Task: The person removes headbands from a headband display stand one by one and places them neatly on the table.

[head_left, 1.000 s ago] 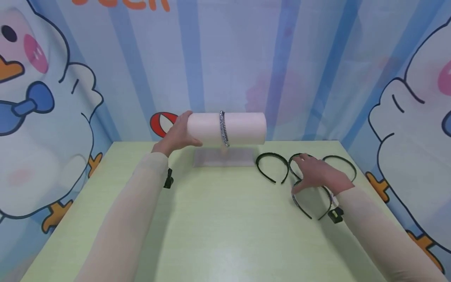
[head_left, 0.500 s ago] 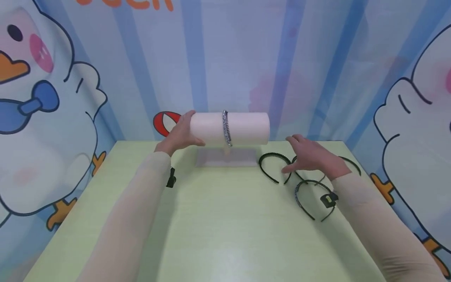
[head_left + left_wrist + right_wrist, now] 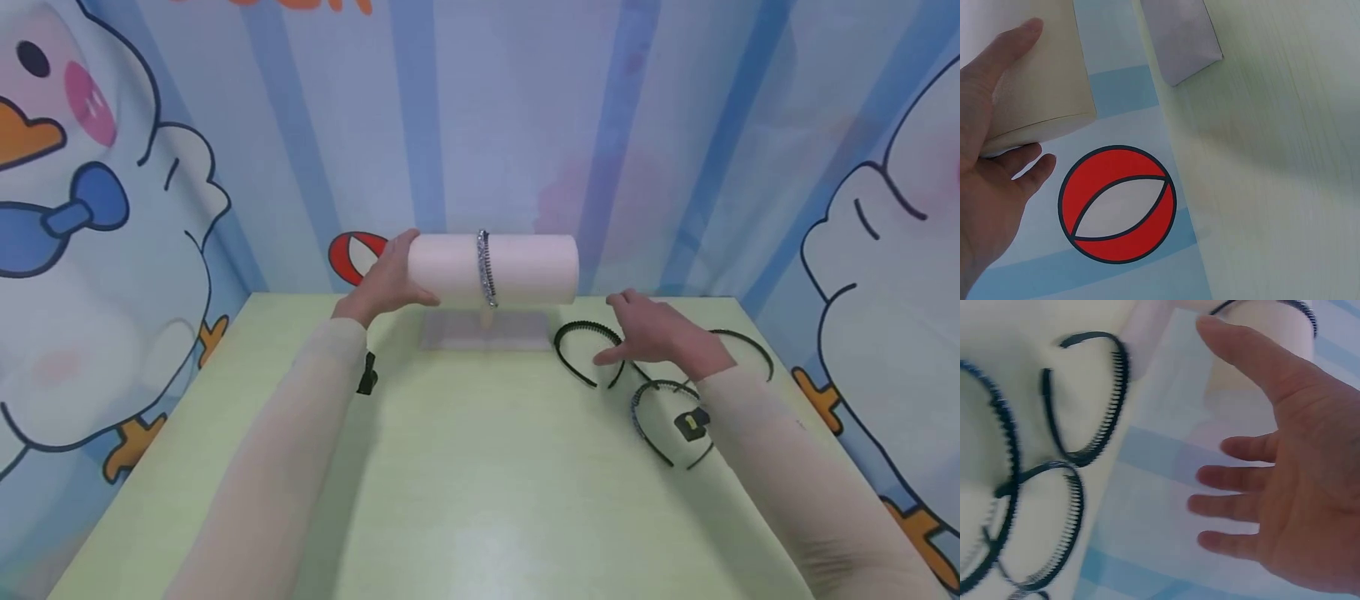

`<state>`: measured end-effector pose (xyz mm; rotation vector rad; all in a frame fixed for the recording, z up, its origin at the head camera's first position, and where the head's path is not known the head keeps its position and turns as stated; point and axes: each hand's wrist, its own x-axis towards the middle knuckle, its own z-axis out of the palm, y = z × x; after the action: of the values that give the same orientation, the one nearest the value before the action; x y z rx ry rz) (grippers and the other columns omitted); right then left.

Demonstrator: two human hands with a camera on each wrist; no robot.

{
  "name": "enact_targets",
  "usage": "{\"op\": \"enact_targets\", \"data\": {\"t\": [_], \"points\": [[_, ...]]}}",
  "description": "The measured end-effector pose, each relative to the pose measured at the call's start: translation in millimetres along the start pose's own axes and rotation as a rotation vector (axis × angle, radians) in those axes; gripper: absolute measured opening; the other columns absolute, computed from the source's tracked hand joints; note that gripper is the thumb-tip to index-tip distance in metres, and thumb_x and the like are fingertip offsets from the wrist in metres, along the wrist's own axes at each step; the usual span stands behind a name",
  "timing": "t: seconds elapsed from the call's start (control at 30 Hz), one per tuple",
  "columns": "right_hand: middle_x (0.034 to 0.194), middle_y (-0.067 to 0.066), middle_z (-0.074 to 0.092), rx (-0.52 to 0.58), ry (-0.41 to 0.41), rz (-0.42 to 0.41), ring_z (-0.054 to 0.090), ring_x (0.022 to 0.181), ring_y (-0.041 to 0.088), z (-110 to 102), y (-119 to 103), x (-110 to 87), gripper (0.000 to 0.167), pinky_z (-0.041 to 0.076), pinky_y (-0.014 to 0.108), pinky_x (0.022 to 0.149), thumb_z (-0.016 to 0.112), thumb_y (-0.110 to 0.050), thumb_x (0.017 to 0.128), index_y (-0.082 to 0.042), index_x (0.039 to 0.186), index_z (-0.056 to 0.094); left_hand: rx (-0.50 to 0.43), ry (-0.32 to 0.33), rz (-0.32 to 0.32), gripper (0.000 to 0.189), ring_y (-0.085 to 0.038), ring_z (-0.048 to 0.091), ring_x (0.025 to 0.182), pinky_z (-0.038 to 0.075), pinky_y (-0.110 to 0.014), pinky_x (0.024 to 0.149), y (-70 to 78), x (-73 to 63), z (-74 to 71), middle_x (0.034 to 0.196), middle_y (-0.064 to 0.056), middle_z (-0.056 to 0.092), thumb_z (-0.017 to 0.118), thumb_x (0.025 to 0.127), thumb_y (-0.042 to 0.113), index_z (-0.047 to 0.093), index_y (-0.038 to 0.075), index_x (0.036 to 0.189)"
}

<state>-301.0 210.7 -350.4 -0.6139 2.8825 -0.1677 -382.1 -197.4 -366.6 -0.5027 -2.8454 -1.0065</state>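
Note:
My left hand (image 3: 386, 283) grips the left end of a white roll-shaped headband stand (image 3: 532, 268), its thumb lying along the roll (image 3: 1047, 81) in the left wrist view. Around the middle of the roll sits a glittery silver headband (image 3: 487, 268) with dark teeth. My right hand (image 3: 652, 333) is held above the headbands at the right, fingers spread, nothing in it. Closest to its thumb is a black toothed headband (image 3: 588, 324). In front lies a headband with a sparkly side (image 3: 636, 412). Another black headband (image 3: 1075, 512) is partly hidden by my right hand in the head view.
A thin dark headband (image 3: 750, 339) lies at the far right. The stand's flat base (image 3: 450, 331) rests near the back edge of the pale green table (image 3: 480, 467). Right behind it hangs a blue striped curtain (image 3: 510, 117) with cartoon birds.
My right hand has risen off the headbands on the right and moved left and back, uncovering the front headband. My left hand stays on the stand's end.

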Motion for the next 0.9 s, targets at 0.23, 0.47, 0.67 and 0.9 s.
{"op": "enact_targets", "data": {"t": [0.23, 0.47, 0.67, 0.9], "points": [[0.143, 0.043, 0.032, 0.005, -0.213, 0.17, 0.04, 0.13, 0.055, 41.4, 22.3, -13.1, 0.109, 0.04, 0.063, 0.101, 0.075, -0.058, 0.081, 0.019, 0.143, 0.029, 0.0, -0.012, -0.011, 0.113, -0.032, 0.038, 0.13, 0.049, -0.056, 0.097, 2.2, 0.6, -0.8, 0.15, -0.014, 0.032, 0.09, 0.073, 0.025, 0.016, 0.012, 0.157], [0.14, 0.045, 0.031, -0.05, -0.273, 0.231, 0.042, 0.126, 0.058, 60.1, 33.6, -20.8, 0.117, 0.042, 0.064, 0.098, 0.076, -0.062, 0.077, 0.022, 0.141, 0.028, -0.009, -0.006, -0.008, 0.113, -0.033, 0.038, 0.13, 0.049, -0.057, 0.096, 2.2, -0.5, -0.7, 0.149, -0.015, 0.032, 0.09, 0.073, 0.025, 0.016, 0.01, 0.157], [0.143, 0.046, 0.028, -0.055, -0.293, 0.245, 0.038, 0.129, 0.059, 63.9, 36.7, -22.7, 0.117, 0.038, 0.068, 0.1, 0.074, -0.064, 0.078, 0.021, 0.143, 0.027, -0.008, -0.012, -0.011, 0.115, -0.034, 0.038, 0.13, 0.048, -0.057, 0.098, 2.7, -0.9, -0.9, 0.15, -0.016, 0.031, 0.09, 0.073, 0.026, 0.015, 0.011, 0.158], [0.14, 0.045, 0.033, -0.055, -0.301, 0.24, 0.04, 0.127, 0.057, 67.0, 38.4, -23.4, 0.114, 0.038, 0.068, 0.099, 0.074, -0.064, 0.078, 0.021, 0.141, 0.031, -0.008, -0.009, -0.01, 0.114, -0.033, 0.039, 0.129, 0.048, -0.057, 0.098, 2.0, 0.3, -0.5, 0.15, -0.015, 0.031, 0.09, 0.073, 0.025, 0.015, 0.011, 0.157]]}}
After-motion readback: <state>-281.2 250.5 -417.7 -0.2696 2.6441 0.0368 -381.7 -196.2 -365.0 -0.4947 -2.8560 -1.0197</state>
